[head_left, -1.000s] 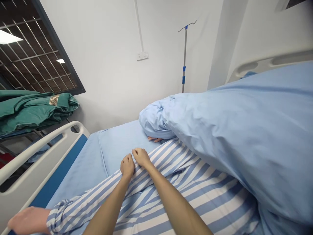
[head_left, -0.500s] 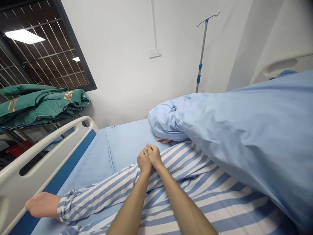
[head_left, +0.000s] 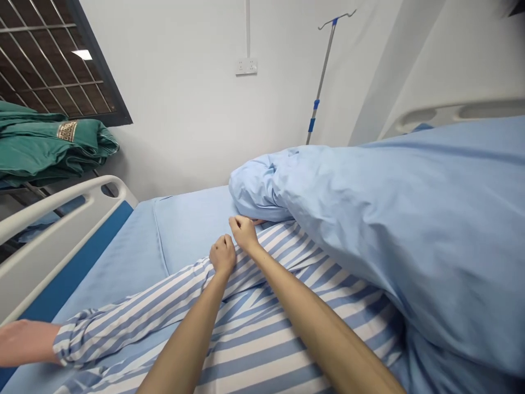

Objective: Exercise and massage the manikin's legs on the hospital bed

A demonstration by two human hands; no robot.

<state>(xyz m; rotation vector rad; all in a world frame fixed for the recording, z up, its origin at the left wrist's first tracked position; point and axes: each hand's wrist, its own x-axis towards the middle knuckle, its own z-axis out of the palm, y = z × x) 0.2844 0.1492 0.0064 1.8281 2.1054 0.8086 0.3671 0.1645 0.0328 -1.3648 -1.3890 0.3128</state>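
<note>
Stretched over a leg in blue-and-white striped trousers [head_left: 164, 306], both of my forearms end in closed fists. My left hand [head_left: 222, 254] rests on or just above the leg's far side, around the knee; no cloth shows pinched in it. Farther to the right, my right hand [head_left: 243, 232] is curled into a fist close to the edge of a light blue quilt [head_left: 348, 191], and nothing shows in its fingers. A gap separates the two fists. The lying person's bare foot [head_left: 27, 342] reaches the left edge. Part of a hand shows under the quilt, behind my right fist.
A bed end board [head_left: 69, 219] stands at the left, with folded green bedding [head_left: 53, 145] on a rack beyond it. The bed sheet [head_left: 192, 213] is light blue. Behind the bed are an IV pole [head_left: 324, 74] and a wall socket [head_left: 246, 67].
My fists were pressed together on the leg; now they are apart, the right one farther right and away from me. The view has shifted right and slightly down.
</note>
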